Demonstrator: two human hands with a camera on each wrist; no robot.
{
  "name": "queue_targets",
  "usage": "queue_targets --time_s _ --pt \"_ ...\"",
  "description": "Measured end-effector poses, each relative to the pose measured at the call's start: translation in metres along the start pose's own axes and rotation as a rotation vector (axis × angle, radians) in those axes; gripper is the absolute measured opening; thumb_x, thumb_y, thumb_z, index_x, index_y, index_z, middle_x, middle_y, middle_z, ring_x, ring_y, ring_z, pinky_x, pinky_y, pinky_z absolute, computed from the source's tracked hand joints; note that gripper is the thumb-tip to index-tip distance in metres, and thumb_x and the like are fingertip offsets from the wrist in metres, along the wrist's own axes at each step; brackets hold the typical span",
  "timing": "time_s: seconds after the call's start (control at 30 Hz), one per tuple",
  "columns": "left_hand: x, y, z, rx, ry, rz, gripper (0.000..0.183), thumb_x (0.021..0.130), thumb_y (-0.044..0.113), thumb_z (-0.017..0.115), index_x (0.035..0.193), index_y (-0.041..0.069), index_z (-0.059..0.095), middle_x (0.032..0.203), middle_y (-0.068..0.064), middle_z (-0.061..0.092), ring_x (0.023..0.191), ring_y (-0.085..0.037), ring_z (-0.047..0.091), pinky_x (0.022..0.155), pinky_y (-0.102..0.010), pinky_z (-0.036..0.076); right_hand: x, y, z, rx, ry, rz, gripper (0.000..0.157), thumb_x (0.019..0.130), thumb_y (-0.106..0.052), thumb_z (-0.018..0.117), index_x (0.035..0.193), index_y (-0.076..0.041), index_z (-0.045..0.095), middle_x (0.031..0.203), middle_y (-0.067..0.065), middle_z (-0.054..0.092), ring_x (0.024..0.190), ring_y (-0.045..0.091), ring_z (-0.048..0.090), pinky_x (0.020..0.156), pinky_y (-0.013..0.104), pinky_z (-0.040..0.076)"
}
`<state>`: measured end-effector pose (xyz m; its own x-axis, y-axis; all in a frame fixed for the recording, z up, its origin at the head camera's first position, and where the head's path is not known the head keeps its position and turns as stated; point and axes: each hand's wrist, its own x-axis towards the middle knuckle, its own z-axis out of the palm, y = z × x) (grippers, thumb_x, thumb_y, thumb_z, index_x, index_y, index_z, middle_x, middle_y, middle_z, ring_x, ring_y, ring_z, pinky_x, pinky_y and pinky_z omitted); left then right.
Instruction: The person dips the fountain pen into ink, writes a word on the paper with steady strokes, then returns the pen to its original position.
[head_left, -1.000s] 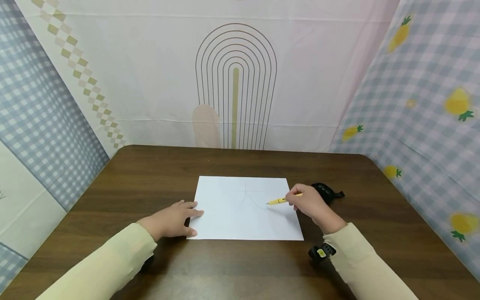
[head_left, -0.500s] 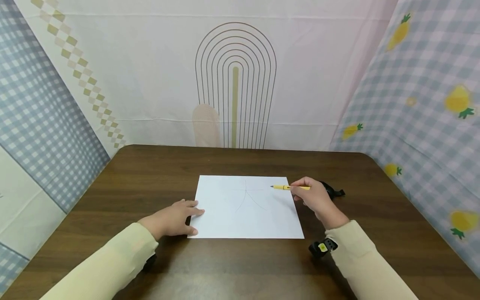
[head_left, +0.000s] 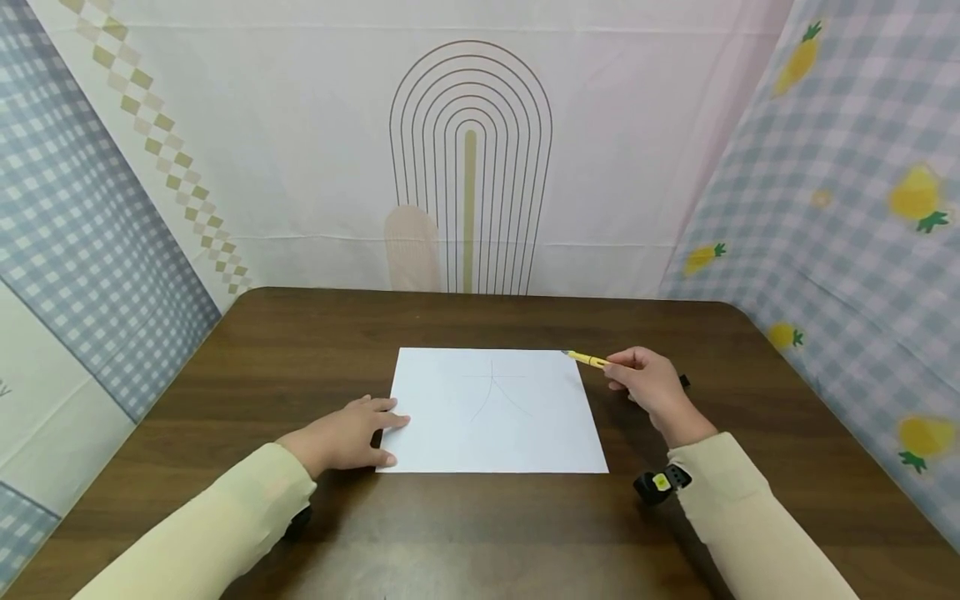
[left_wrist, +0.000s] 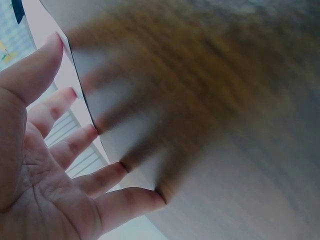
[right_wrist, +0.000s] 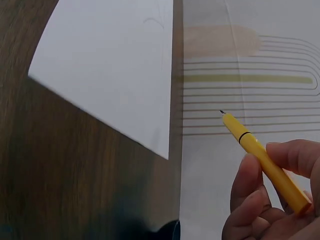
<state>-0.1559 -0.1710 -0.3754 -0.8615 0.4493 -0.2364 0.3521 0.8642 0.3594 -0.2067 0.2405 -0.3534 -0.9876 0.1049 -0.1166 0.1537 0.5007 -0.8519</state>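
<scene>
A white sheet of paper (head_left: 540,433) lies on the table, with thin drawn lines near its middle: a cross whose foot splits into two curved strokes. My left hand (head_left: 348,435) rests at the sheet's left edge with fingers spread. In the left wrist view, its fingertips (left_wrist: 145,197) touch down along that edge. My right hand (head_left: 654,387) pinches a yellow pen (head_left: 588,360) between thumb and fingers. The pen's dark tip points left, near the sheet's far right corner. In the right wrist view, the pen (right_wrist: 267,162) appears raised, its tip apart from the paper.
Brown wood-grain table (head_left: 465,533) beneath everything. A black object (head_left: 684,381) shows partly behind my right hand. At the table's far edge hangs a patterned white cloth (head_left: 315,167). Checked cloth (head_left: 847,225) hangs at the right side.
My right hand has moved away and to the right with the pen, from the right curved stroke toward the far right corner, covering more of the black object. The left hand stays put.
</scene>
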Motion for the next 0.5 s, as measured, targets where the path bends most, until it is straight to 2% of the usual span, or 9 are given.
queue_targets --time_s 0.27,0.5 --pt "-0.001 0.0 -0.001 0.007 -0.01 -0.01 0.061 0.085 0.029 0.075 0.139 0.013 0.054 0.15 -0.018 0.037 0.138 -0.05 0.026 0.105 -0.061 0.031 0.002 0.009 -0.018 0.008 0.019 0.008 0.032 0.098 -0.02 0.058 0.123 0.0 0.058 0.097 0.0 0.063 0.076 0.006 0.062 0.071 0.034 0.048" --pt "-0.001 -0.001 0.0 0.009 -0.001 0.004 0.06 0.085 0.029 0.075 0.139 0.012 0.055 0.15 -0.018 0.038 0.138 -0.05 0.026 0.104 -0.062 0.031 0.003 0.016 -0.027 0.046 0.023 0.029 0.034 0.098 -0.02 0.058 0.124 0.001 0.056 0.09 -0.007 0.061 0.072 0.003 0.06 0.065 0.03 0.048"
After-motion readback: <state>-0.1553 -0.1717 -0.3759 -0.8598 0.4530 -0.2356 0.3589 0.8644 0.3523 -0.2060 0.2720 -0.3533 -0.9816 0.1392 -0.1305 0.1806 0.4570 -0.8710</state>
